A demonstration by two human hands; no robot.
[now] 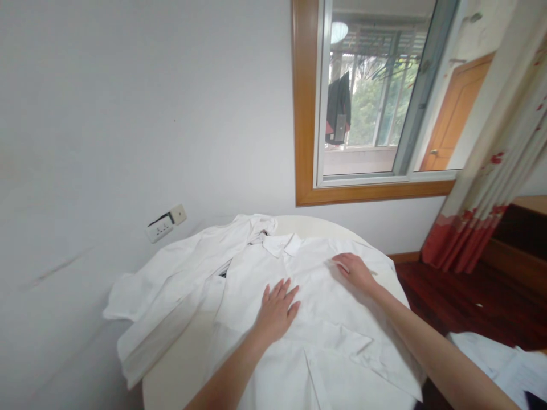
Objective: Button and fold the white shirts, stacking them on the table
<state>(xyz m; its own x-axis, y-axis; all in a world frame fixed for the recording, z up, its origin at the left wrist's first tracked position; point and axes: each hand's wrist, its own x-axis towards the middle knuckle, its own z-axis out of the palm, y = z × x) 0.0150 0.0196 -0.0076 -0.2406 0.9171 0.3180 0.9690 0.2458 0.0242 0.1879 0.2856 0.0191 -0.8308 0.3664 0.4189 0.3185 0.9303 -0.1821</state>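
A white shirt (329, 336) is spread flat across the round surface (171, 376), with its collar (282, 244) turned toward the wall. Both hands are laid open on the cloth, palms down, and nothing is gripped. The left hand (277, 310) is pressed on the middle of the shirt with the fingers slightly spread. The right hand (354, 271) is rested higher up, to the right of the collar. Smoothing of this kind is judged to be done best with the palms kept flat and the cloth drawn outward from the middle toward the seams, so that creases are not pushed into new folds. Light, even pressure is advised, so that the shirt is not dragged over the edge. The shirt lies directly beneath both hands and extends toward the person. A second white garment (171, 273) is lying against it on the left.
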